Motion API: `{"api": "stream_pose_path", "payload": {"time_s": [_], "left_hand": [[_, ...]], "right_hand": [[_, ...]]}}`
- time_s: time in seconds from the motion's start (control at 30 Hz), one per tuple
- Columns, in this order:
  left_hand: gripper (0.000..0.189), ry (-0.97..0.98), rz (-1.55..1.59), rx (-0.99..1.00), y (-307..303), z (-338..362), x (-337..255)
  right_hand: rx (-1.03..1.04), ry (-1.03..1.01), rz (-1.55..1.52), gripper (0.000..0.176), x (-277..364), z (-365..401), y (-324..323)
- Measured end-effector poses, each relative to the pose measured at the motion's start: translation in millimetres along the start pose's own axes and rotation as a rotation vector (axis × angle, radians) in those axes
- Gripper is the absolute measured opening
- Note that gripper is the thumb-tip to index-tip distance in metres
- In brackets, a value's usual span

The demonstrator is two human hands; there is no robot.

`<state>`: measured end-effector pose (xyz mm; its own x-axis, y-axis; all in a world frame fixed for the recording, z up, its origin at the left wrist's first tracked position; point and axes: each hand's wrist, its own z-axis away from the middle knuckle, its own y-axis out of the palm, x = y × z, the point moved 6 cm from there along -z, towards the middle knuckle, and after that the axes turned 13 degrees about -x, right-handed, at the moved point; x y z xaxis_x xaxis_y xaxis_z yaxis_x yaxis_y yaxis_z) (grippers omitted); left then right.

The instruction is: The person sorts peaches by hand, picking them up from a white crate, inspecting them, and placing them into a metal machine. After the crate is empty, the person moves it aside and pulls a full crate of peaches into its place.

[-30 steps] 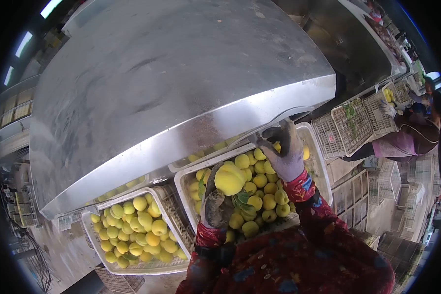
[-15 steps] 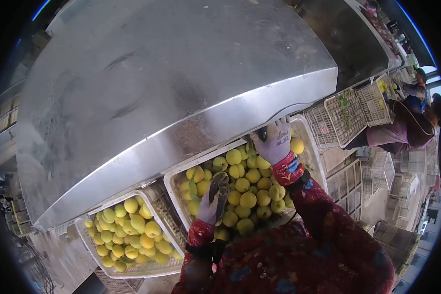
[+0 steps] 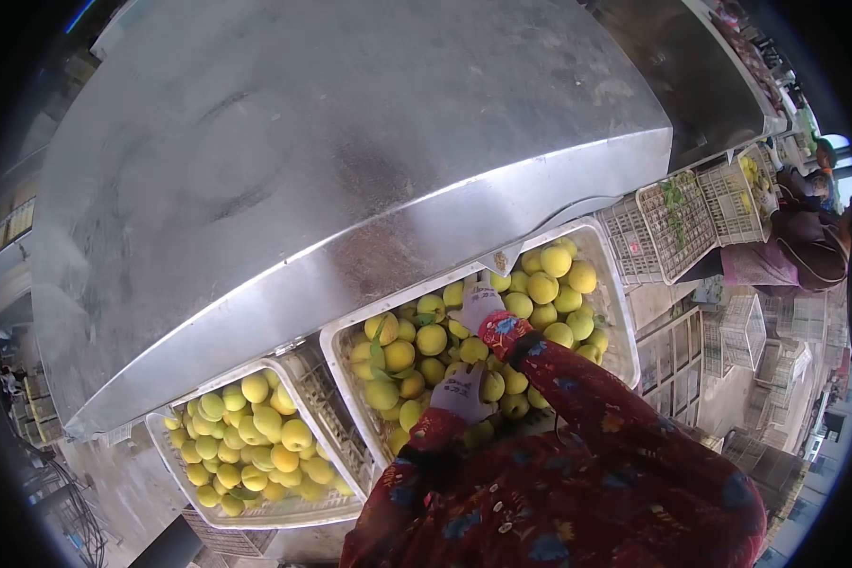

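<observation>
Several yellow peaches [image 3: 541, 287], some with green leaves, lie in the pale plastic crate [image 3: 625, 327] before me. My right hand [image 3: 480, 305], in a light glove with dark printing, rests palm down on peaches in the crate's middle, thumb and fingers apart. Closer to me, my left hand [image 3: 459, 398], gloved alike, lies among the peaches with its fingers apart. Its fingertips are partly hidden by fruit. Both hands touch peaches, and I see none lifted out.
A second crate [image 3: 289, 516] of peaches stands at the left. Behind runs a large metal machine cover [image 3: 350, 142] with a raised edge. Stacked crates [image 3: 677, 227] stand right of mine, and another person [image 3: 772, 256] is beyond them. A frame-like rack [image 3: 672, 346] lies at the right.
My right hand has moved from the crate's far rim leftward and toward me. My left hand has moved right. Peaches now cover the formerly bare right part of the crate.
</observation>
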<state>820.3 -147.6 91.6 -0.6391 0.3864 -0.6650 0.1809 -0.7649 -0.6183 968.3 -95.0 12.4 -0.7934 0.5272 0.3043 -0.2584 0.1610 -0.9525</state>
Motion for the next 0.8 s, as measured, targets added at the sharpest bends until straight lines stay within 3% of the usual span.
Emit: {"api": "stream_pose_path", "payload": {"time_s": [0.1, 0.13, 0.2, 0.23, 0.3, 0.4, 0.43, 0.5, 0.57, 0.63, 0.8], "left_hand": [[0.082, -0.124, 0.275, -0.195, -27.5, 17.6, 28.8], [0.073, -0.023, 0.444, -0.318, -43.2, 23.3, 36.5], [0.065, -0.110, 1.045, -0.377, -54.9, 34.3, 60.5], [0.060, -0.158, 1.347, -0.398, -54.2, 39.5, 66.1], [0.065, -0.144, 1.322, -0.469, -66.9, 39.0, 57.2], [0.071, -0.165, 1.505, -0.407, -77.7, 34.8, 36.2], [0.073, -0.176, 1.604, -0.356, -79.0, 33.5, 28.2], [0.077, -0.021, 1.618, -0.296, -90.8, 34.5, 2.8], [0.079, 0.029, 1.905, -0.201, -104.1, 32.6, -26.0], [0.080, -0.022, 1.903, -0.183, -106.6, 31.2, -34.4], [0.077, 0.021, 1.768, -0.279, -102.6, 28.0, -23.4]], "right_hand": [[0.095, 0.109, -0.077, 0.083, 0.6, 1.6, 8.3], [0.219, 0.161, -0.220, 0.085, -0.4, 0.1, -11.3], [0.458, 0.149, -0.454, 0.082, 21.1, 3.1, -74.6], [0.447, 0.119, -0.700, 0.081, 25.4, 10.8, -84.7], [0.393, 0.057, -1.200, 0.080, 32.2, 31.9, -106.0], [0.471, 0.164, -1.288, 0.074, 48.0, 51.5, -154.0], [0.358, 0.103, -1.211, 0.074, 49.4, 53.7, -172.0], [0.136, -0.013, -1.045, 0.074, 52.0, 58.5, -208.0], [-0.033, -0.103, -0.795, 0.075, 56.4, 63.0, -231.0], [-0.169, -0.168, -0.694, 0.074, 53.5, 67.7, -235.6], [-0.431, -0.047, -0.593, 0.067, 37.3, 42.0, -255.1]]}}
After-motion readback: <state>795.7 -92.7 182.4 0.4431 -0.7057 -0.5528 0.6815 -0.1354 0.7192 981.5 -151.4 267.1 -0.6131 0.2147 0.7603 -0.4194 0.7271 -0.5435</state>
